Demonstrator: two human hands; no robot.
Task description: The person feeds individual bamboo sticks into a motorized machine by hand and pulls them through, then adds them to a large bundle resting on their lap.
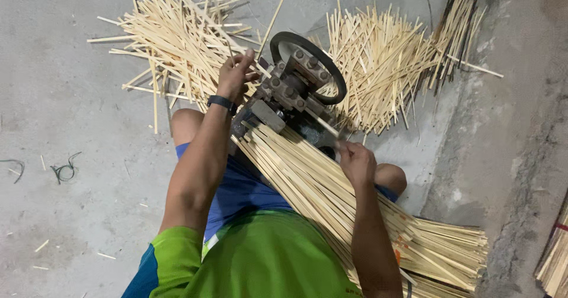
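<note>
We can't really see the machine's [290,94] near end, it's buried under the long strip bundle [331,197], which itself runs off the bottom edge. Far-right sticks [458,14] get cropped at the top. Right hand's [357,162] fingertips are hidden too.

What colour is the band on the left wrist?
The band on the left hand is black or very dark, seen in the head view.

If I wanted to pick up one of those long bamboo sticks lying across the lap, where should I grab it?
Grab near the end by the machine, as the right hand does. The bundle of bamboo sticks slopes from the lap up to the machine, and those ends fan apart, so one stick is easy to pinch. Come from the right side, since the left hand occupies the other side.
</note>
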